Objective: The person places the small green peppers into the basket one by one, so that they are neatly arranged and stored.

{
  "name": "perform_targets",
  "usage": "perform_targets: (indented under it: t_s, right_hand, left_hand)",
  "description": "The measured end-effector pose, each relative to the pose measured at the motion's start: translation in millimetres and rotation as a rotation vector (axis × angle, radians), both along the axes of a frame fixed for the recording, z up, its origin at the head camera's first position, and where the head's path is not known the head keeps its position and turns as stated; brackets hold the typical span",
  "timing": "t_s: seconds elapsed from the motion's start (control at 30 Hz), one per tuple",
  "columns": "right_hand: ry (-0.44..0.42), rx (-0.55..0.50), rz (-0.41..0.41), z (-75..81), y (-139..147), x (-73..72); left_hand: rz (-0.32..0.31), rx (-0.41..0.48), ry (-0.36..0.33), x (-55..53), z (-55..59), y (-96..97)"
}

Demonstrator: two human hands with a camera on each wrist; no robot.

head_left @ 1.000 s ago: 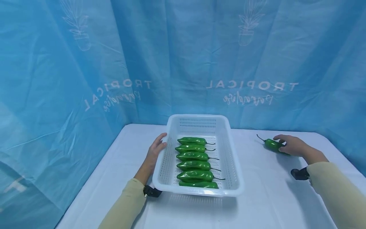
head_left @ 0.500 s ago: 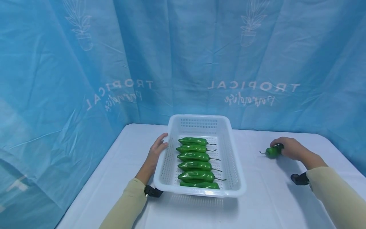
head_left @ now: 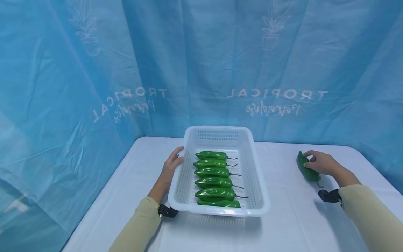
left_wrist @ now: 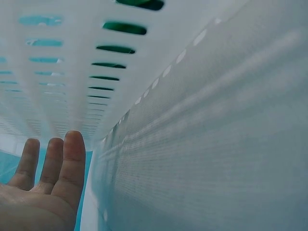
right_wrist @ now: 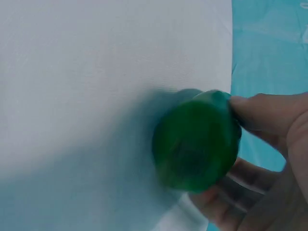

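A white plastic basket [head_left: 260, 175] with slotted walls stands mid-table, holding several green chili peppers [head_left: 214, 182] laid side by side, most stems to the right. My left hand [head_left: 170, 168] rests along its left side; in the left wrist view the fingers [left_wrist: 73, 168] reach out straight beside the slotted wall. At the table's right, my right hand [head_left: 322, 163] pinches another green chili pepper [head_left: 304, 167] between thumb and fingertips, its tip pointing away and its stem towards me. Seen from the right wrist, that chili pepper [right_wrist: 195, 144] is end-on and blurred, just over the cloth.
A white cloth [head_left: 292, 217] covers the table. Blue curtains [head_left: 207, 63] with mirrored lettering hang behind and to the left, close to the table's far edge. Each wrist carries a black strap device [head_left: 330, 196].
The chili pepper in my right hand has swung round: its stem pointed left a second ago and now points towards me. The left hand and basket stay in place.
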State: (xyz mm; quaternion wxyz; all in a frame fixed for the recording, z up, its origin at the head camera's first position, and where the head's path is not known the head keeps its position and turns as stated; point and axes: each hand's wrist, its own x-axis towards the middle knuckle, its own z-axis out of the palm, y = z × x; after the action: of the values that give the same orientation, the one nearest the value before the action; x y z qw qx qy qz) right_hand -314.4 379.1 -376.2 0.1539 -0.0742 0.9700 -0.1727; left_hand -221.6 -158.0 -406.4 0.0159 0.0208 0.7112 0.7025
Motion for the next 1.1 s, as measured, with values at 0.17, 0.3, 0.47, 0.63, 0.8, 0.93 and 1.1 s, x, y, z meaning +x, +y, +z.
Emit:
perform_targets:
  t_s: [0.17, 0.3, 0.47, 0.63, 0.8, 0.93, 1.1]
  right_hand:
    - [-0.075, -0.004, 0.024, -0.8, 1, -3.6]
    - [-0.112, 0.014, 0.067, 1.7, 4, -5.2]
    - [-0.213, -0.038, 0.08, 11.0, 5, -6.3]
    - [-0.234, -0.115, 0.114, 23.7, -1, -6.4]
    - [-0.182, -0.172, 0.139, 35.1, -13, -10.1]
    - [-0.119, -0.189, 0.184, 51.4, -33, -17.0]
    - [-0.031, -0.193, 0.247, 73.8, -70, -18.0]
  left_hand:
    - [0.001, 0.017, -0.001, -0.4, -1.1, 1.6]
    - [0.002, 0.019, -0.005, -0.9, -2.0, 2.3]
    - [0.008, 0.018, -0.003, 0.0, -0.4, 1.7]
    - [0.011, 0.015, -0.003, 2.0, 0.7, 0.4]
    - [-0.003, 0.028, 0.007, 2.0, 0.8, 0.9]
    - [-0.002, 0.028, 0.016, 1.6, 0.7, 1.1]
    - [0.012, 0.01, 0.013, 1.3, -0.6, 0.5]
